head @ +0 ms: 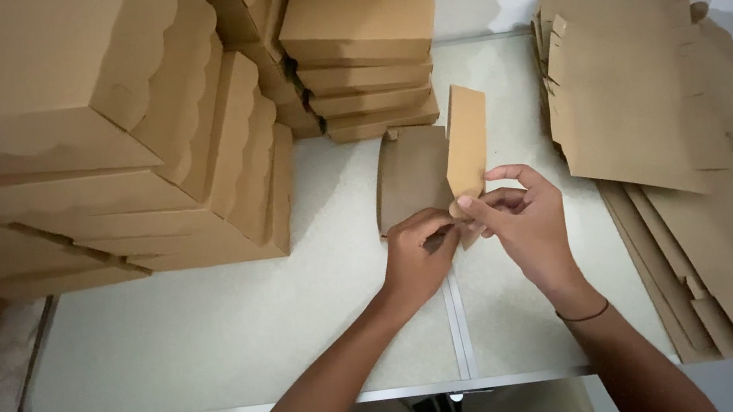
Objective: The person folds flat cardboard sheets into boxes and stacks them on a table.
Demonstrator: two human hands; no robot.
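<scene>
Both hands are on a half-folded cardboard box (414,177) sitting near the middle of the table (215,334): the left hand (417,260) presses down on its near edge, and the right hand (525,225) pinches the upright flap (467,144) between thumb and fingers. Finished boxes (100,126) are stacked up at the far left corner, with more boxes (362,41) along the far edge. Flat cardboard sheets (638,83) are piled along the right edge.

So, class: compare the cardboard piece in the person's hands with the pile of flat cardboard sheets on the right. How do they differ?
The cardboard piece is partly folded, one flap standing up; the flat sheets lie unfolded. The piece is held by the left hand and right hand; the sheets lie untouched in a pile. The piece looks smaller than the sheets. Both are plain brown cardboard.
</scene>
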